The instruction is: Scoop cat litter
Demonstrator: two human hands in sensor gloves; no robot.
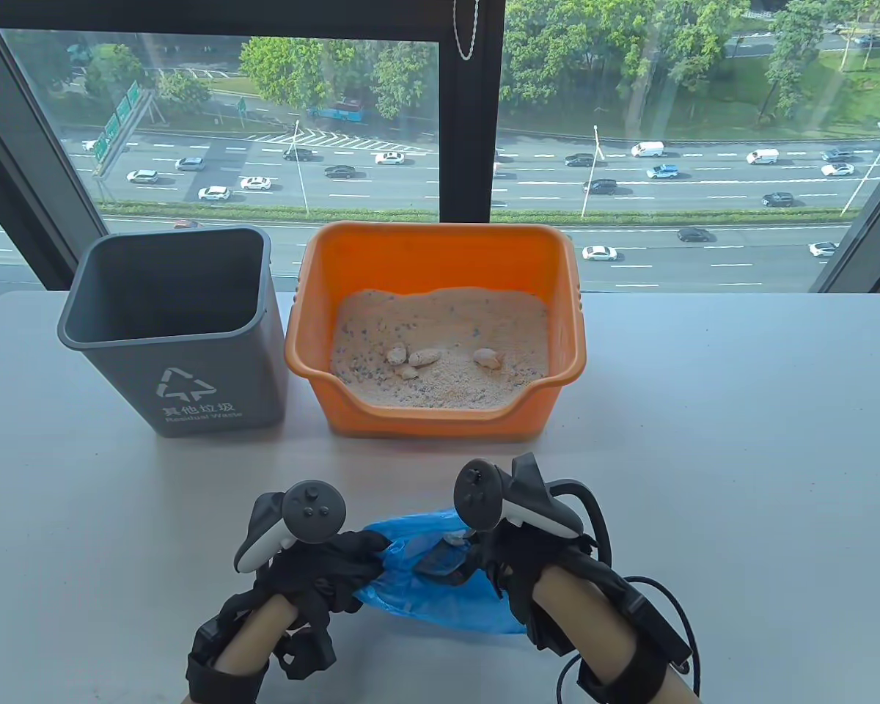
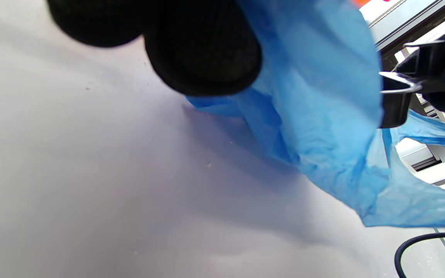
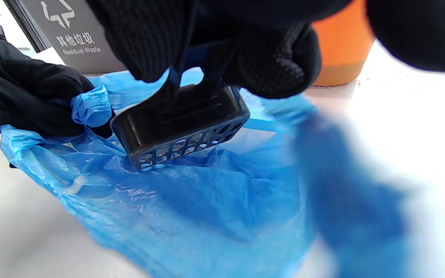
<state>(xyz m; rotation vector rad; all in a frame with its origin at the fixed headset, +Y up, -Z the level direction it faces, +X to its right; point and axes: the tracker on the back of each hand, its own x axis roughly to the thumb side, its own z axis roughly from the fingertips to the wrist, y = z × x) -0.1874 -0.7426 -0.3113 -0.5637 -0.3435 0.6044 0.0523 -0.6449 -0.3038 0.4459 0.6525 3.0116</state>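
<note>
An orange litter box [image 1: 440, 257] holds sandy litter [image 1: 440, 359] with several pale clumps [image 1: 423, 357]. A blue plastic bag [image 1: 425, 587] lies on the table near the front edge. My left hand [image 1: 337, 565] grips the bag's left edge; its fingers [image 2: 203, 50] pinch the blue plastic [image 2: 323, 116]. My right hand [image 1: 506, 557] holds a dark slotted litter scoop [image 3: 180, 127] by its handle, the scoop head resting on the bag [image 3: 214, 200]. The left hand [image 3: 25, 96] shows beside it, bunching the plastic.
A grey waste bin [image 1: 172, 330] stands left of the litter box, open at the top. The white table [image 1: 741, 440] runs right and left of the hands. A window lies behind the table. A black cable [image 1: 675, 609] trails from my right wrist.
</note>
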